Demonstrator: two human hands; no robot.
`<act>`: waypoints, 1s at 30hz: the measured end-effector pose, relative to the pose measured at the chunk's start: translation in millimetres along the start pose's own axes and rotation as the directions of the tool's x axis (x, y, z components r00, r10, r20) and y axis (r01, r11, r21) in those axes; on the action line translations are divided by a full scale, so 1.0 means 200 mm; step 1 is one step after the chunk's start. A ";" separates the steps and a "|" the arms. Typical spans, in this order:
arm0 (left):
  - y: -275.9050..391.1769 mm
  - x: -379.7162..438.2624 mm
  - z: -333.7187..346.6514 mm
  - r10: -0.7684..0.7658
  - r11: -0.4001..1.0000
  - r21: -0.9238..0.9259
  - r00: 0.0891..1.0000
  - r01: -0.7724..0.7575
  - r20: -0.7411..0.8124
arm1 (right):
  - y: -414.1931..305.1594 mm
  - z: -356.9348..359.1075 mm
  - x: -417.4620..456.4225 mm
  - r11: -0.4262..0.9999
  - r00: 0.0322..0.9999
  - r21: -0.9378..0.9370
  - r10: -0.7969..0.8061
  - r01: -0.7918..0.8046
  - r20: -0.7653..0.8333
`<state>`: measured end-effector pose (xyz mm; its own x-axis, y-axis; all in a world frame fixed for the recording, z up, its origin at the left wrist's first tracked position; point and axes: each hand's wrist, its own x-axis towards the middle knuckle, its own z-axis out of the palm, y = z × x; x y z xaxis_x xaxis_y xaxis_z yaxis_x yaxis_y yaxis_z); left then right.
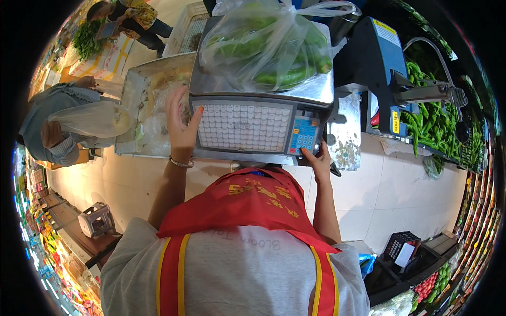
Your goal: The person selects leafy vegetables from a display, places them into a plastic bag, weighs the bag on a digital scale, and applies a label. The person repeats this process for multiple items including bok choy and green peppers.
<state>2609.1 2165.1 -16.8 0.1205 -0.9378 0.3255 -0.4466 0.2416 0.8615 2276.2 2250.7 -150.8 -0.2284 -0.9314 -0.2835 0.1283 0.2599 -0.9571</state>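
A tied clear plastic bag of long green vegetables rests on the metal pan of a weighing scale in front of me. Below the pan is the scale's wide key panel, with a blue number keypad at its right end. My left hand is at the panel's left edge, fingers apart, with the thumb on the corner of the keys. My right hand is at the lower right corner, its thumb on the bottom keys of the keypad and its fingers against the scale's side. Neither hand holds anything.
Left of the scale, a metal tray holds crumpled plastic and scraps. A person beside it holds a clear bag; another person stands farther off. At right are a blue and black machine with a metal arm and green peppers.
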 end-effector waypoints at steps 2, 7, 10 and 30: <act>0.00 -0.02 -0.01 -0.015 1.000 -0.004 1.000 0.015 -0.003 | 0.05 0.00 0.03 0.995 0.998 -0.093 -0.040 0.035 -0.053; -0.01 0.00 -0.04 0.010 0.999 0.035 1.000 -0.010 -0.002 | 0.04 -0.01 0.05 0.977 0.994 -0.214 -0.014 -0.010 -0.111; 0.05 0.01 -0.03 0.016 0.999 0.044 0.999 -0.018 0.032 | -0.01 -0.03 0.08 0.988 0.986 -0.145 0.033 -0.057 -0.165; 0.04 -0.01 -0.03 0.059 0.995 0.076 0.996 -0.064 0.065 | 0.01 -0.04 0.04 0.990 1.000 -0.140 -0.013 0.011 -0.014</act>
<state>2611.3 2170.9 -8.0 0.0361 -0.9362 0.3496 -0.5194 0.2813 0.8069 2267.3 2245.9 -154.6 -0.2436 -0.9311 -0.2716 -0.0106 0.2825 -0.9592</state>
